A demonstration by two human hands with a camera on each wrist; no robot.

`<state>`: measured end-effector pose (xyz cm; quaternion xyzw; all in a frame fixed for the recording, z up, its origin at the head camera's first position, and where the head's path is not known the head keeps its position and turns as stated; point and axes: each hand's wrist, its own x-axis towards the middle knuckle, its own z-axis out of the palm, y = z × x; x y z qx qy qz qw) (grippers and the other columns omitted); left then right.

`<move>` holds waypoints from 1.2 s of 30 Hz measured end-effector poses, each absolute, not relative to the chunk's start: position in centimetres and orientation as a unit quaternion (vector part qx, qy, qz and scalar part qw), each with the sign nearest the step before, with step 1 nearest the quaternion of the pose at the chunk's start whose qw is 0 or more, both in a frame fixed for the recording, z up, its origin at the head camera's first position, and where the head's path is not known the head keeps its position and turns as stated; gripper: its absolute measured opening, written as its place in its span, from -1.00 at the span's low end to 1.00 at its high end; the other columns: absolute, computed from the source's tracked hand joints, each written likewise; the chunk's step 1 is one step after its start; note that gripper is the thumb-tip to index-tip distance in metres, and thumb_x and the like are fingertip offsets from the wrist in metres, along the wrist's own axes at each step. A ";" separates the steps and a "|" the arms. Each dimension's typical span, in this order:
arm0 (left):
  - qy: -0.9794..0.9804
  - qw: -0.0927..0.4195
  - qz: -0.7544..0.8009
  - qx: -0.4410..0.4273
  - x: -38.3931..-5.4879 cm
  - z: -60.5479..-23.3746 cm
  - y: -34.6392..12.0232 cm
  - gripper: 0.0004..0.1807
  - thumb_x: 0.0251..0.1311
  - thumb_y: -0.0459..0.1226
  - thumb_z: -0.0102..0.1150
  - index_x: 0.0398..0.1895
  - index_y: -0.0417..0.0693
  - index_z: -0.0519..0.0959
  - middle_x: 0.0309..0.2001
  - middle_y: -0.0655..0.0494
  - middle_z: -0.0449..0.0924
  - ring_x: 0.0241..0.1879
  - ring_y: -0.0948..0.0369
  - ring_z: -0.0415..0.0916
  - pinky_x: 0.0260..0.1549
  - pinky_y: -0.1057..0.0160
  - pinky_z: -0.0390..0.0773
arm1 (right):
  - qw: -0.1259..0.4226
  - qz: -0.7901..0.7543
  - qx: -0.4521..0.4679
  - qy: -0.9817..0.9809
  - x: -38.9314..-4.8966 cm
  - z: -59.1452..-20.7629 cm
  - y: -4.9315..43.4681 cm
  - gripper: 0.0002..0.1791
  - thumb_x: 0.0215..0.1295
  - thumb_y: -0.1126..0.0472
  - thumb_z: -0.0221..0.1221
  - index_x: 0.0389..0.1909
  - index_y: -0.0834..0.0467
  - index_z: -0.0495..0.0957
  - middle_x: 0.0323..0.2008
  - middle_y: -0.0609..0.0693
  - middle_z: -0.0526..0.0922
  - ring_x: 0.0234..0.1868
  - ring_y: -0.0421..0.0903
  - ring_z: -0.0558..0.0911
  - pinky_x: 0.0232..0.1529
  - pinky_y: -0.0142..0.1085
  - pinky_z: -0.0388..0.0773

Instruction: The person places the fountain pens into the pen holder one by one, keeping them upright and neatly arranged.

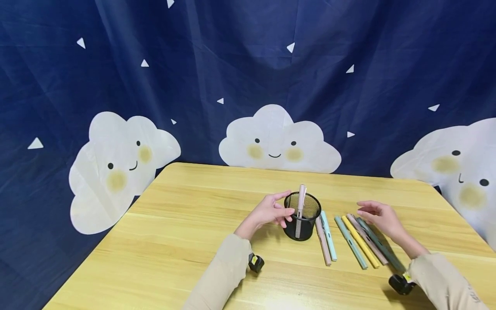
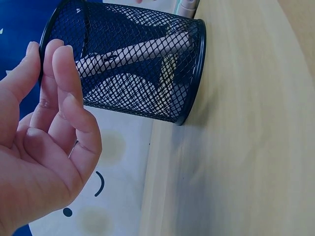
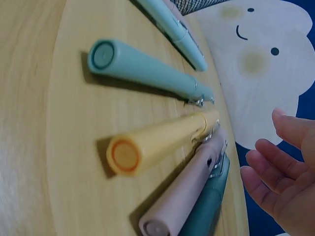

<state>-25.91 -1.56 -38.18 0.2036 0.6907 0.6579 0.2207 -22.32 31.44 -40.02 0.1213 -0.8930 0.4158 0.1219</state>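
In the head view a black mesh pen cup (image 1: 308, 228) stands upright on the table. My left hand (image 1: 269, 211) grips it from the left near the rim, one finger behind and another in front. A pale pink pen (image 1: 301, 196) stands in the cup, its upper end above the rim; its shaft shows through the mesh in the left wrist view. My right hand (image 1: 381, 217) hovers with loosely bent fingers, holding nothing. Below it lie a teal pen (image 1: 350, 241), a yellow pen (image 3: 162, 140), a mauve pen (image 3: 184, 182) and a dark green pen (image 3: 209, 196).
Just right of the cup, a pink pen (image 1: 323, 243) and a light blue pen (image 1: 328, 237) lie side by side. The wooden table (image 1: 174, 241) ends at the back against a dark blue curtain (image 1: 248, 56) with white clouds. A small black device (image 1: 255, 262) hangs at my left sleeve.
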 end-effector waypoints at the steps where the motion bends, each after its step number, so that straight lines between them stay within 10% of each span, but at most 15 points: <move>1: 0.692 0.220 0.658 0.202 -25.9 -38.2 -1.6 -0.27 0.11 -0.35 0.17 0.34 -0.12 0.07 -0.59 -0.01 0.58 -0.75 0.21 0.46 -0.75 0.36 0.38 | 0.118 0.415 0.120 -0.894 -22.3 -40.1 31.5 -0.64 0.19 0.35 0.13 -0.09 0.54 0.41 -0.36 0.28 0.59 -0.48 -0.33 0.53 -0.55 -0.36 0.53; 14: 0.698 0.219 0.652 0.198 -25.9 -38.3 -1.5 -0.26 0.09 -0.31 0.20 0.34 -0.08 0.10 -0.57 -0.01 0.59 -0.74 0.23 0.47 -0.73 0.35 0.38 | 0.062 0.401 0.131 -0.905 -22.3 -40.3 32.8 -0.67 0.19 0.35 0.12 -0.11 0.53 0.43 -0.38 0.26 0.59 -0.53 -0.25 0.50 -0.61 -0.31 0.50; 27: 0.697 0.220 0.653 0.197 -25.9 -38.2 -1.5 -0.26 0.09 -0.32 0.19 0.34 -0.08 0.10 -0.58 0.00 0.59 -0.74 0.23 0.47 -0.73 0.36 0.36 | -0.141 0.458 0.202 -0.854 -22.7 -39.8 35.2 -0.46 0.26 0.34 0.04 0.08 0.64 0.11 -0.65 0.02 0.41 -0.70 -0.22 0.30 -0.80 -0.33 0.22; 33: 0.695 0.219 0.656 0.196 -25.9 -38.2 -1.5 -0.27 0.10 -0.34 0.18 0.34 -0.08 0.10 -0.58 0.01 0.58 -0.74 0.23 0.47 -0.71 0.36 0.39 | -0.224 0.475 0.213 -0.824 -22.7 -39.3 35.9 -0.51 0.21 0.32 0.10 0.18 0.10 0.28 -0.66 0.03 0.40 -0.69 -0.22 0.34 -0.74 -0.36 0.33; 36: 0.693 0.220 0.658 0.196 -25.9 -38.2 -1.5 -0.27 0.10 -0.34 0.18 0.34 -0.09 0.10 -0.58 0.00 0.58 -0.74 0.23 0.47 -0.70 0.36 0.41 | -0.247 0.457 0.194 -0.832 -22.7 -39.0 35.8 -0.41 0.18 0.26 0.15 0.24 0.17 0.22 -0.63 0.05 0.42 -0.67 -0.20 0.42 -0.69 -0.30 0.46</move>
